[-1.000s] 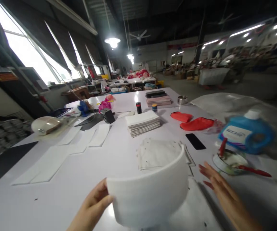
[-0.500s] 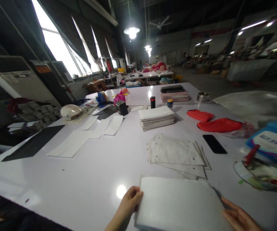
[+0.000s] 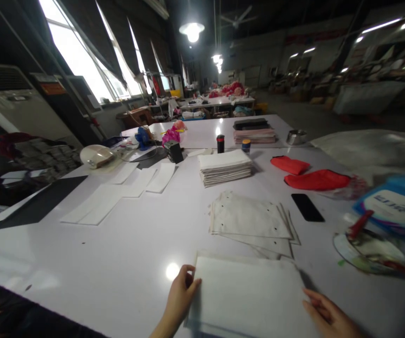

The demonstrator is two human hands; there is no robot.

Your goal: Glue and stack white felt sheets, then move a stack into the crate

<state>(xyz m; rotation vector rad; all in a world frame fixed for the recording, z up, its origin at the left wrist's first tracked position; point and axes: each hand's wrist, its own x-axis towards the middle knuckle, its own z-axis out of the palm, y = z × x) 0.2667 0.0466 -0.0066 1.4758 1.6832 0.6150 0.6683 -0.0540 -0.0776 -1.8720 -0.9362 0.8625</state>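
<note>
A white rectangular sheet (image 3: pixel 248 295) lies at the near edge of the table, over an off-white fabric piece whose border shows along its top and left. My left hand (image 3: pixel 180 298) is closed on the left edge, thumb on top and fingers curled. At the right edge, my right hand (image 3: pixel 329 313) pinches the border between thumb and fingers. Just beyond the sheet lies a loose pile of off-white fabric panels (image 3: pixel 249 216) with small dark marks near their corners. Behind that stands a neat stack of folded white cloth (image 3: pixel 225 169).
White strips (image 3: pixel 98 199) and a dark sheet (image 3: pixel 42 202) lie on the left. To the right are a black phone (image 3: pixel 308 207), red cloth pieces (image 3: pixel 317 179), a blue-labelled pack (image 3: pixel 392 206) and a dish with red-handled tools (image 3: pixel 367 251). A dark bottle (image 3: pixel 220 144) stands farther back.
The white sheet now lies flatter and a little to the left, with the fabric border showing beneath it. My right hand has moved left along with it; the view has shifted slightly.
</note>
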